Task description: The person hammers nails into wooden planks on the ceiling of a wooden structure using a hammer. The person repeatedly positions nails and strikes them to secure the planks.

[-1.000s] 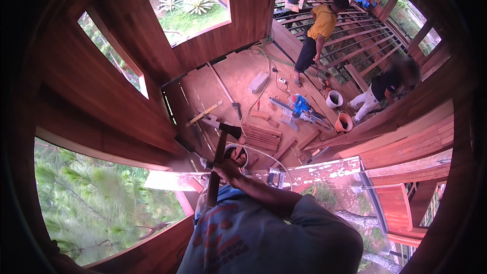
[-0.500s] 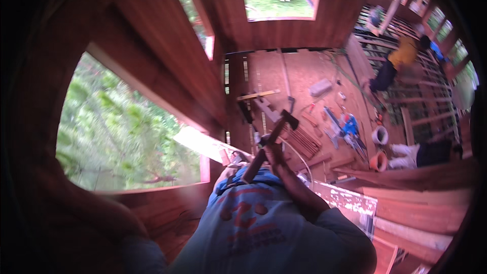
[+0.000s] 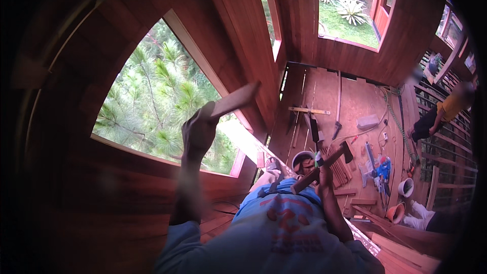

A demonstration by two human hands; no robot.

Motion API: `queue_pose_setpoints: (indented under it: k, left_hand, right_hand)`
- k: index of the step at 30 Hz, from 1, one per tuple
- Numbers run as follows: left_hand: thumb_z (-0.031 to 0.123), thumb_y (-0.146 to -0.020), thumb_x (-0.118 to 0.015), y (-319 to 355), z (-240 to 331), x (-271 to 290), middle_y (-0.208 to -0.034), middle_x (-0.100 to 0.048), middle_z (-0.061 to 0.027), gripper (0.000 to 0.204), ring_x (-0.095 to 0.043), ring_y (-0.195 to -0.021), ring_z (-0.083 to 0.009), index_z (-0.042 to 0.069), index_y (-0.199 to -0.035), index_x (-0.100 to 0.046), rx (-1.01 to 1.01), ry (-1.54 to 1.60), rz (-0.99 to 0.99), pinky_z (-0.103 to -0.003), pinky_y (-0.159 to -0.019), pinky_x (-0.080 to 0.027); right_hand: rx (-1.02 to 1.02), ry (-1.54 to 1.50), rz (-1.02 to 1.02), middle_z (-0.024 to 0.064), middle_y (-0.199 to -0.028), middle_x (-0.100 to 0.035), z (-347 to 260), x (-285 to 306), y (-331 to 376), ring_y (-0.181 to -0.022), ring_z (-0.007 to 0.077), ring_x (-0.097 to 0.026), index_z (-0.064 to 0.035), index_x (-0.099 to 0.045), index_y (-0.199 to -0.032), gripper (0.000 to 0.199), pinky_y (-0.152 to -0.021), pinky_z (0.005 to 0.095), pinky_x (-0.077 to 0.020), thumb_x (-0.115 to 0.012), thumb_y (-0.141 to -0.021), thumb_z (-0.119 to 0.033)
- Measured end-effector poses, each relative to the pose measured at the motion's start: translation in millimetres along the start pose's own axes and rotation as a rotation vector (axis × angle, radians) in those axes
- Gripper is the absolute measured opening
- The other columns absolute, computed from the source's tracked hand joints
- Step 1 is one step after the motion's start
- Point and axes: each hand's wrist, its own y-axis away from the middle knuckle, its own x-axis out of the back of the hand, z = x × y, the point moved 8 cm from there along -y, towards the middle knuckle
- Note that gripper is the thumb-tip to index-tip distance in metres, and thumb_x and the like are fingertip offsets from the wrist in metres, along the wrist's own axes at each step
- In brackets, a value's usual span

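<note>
Holding two items, one per hand, above a timber floor seen from overhead.

Item 1: short flat wooden piece (image 3: pixel 234 99), reddish-brown, centre-left of the frame, set against the lower edge of the large window opening (image 3: pixel 157 106). The left hand (image 3: pixel 199 133) has its fingers closed round the lower end; the free end points up and to the right. Judged stiff, light, dry and rough enough not to slip; an end grip like this leaves the far end free to swing, so a hold nearer the middle would steady it. Edges may splinter.

Item 2: hammer (image 3: pixel 324 166), wooden handle with dark head, lower centre-right of the frame, over the blue shirt (image 3: pixel 284 223). The right hand (image 3: pixel 324 175) is wrapped shut round the handle near its middle, head up and to the right. Judged head-heavy and rigid; best taken low on the handle for swing, nearer the head for control. The smooth handle could turn in a sweaty palm.

Surroundings: wooden floor (image 3: pixel 355 101) at upper right carrying loose planks, a grey block (image 3: pixel 367 121), a blue power tool (image 3: pixel 383 168), a white bucket (image 3: pixel 406 187) and an orange bucket (image 3: pixel 394 212). Another person in a yellow top (image 3: pixel 454 105) at the far right edge, well apart; a second person's pale trouser legs at lower right.
</note>
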Motion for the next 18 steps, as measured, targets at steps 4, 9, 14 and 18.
queue_pose_setpoints:
  k: [4,9,14,18]
  left_hand:
    - [0.002,-0.084,-0.064,10.2,-2.2,-17.3,-0.102,-0.070,-0.0149,0.051,-0.068,-0.078,-0.0327,0.017,-0.132,-0.059,-0.233,0.016,-0.065,-0.039,-0.066,-0.055]
    - [0.004,-0.076,-0.067,28.5,8.1,-42.8,-0.079,-0.067,-0.0110,0.049,-0.065,-0.069,-0.0310,0.014,-0.124,-0.062,-0.390,0.009,-0.213,-0.040,-0.062,-0.052]
    - [0.014,-0.082,-0.067,56.5,16.0,-70.4,-0.074,-0.066,-0.0100,0.030,-0.065,-0.063,-0.0310,0.012,-0.112,-0.064,-0.533,0.083,-0.343,-0.042,-0.057,-0.051]
    - [0.029,-0.090,-0.064,67.1,4.5,-94.5,-0.069,-0.064,-0.0086,0.019,-0.065,-0.064,-0.0322,0.013,-0.099,-0.064,-0.335,0.001,-0.521,-0.043,-0.056,-0.051]
  right_hand:
    - [0.004,-0.052,-0.002,-0.0015,-0.071,-0.059,3.6,13.8,7.3,-0.055,0.0083,-0.056,-0.0086,-0.065,-0.095,0.045,-0.045,0.0231,-0.0360,-0.072,-0.084,-0.052]
    - [-0.025,-0.031,0.016,0.0004,-0.070,-0.059,2.0,16.2,18.8,-0.055,0.0112,-0.062,-0.0085,-0.063,-0.099,0.049,-0.038,0.0227,-0.0341,-0.072,-0.082,-0.054]
    - [0.001,-0.075,0.005,-0.0014,-0.071,-0.060,15.7,16.9,1.5,-0.049,0.0077,-0.052,-0.0102,-0.064,-0.097,0.042,-0.038,0.0222,-0.0291,-0.071,-0.085,-0.050]
    - [0.075,0.021,-0.083,0.0039,-0.075,-0.059,10.4,10.7,-15.5,-0.054,0.0158,-0.060,-0.0065,-0.057,-0.109,0.044,-0.043,0.0256,-0.0424,-0.059,-0.092,-0.047]
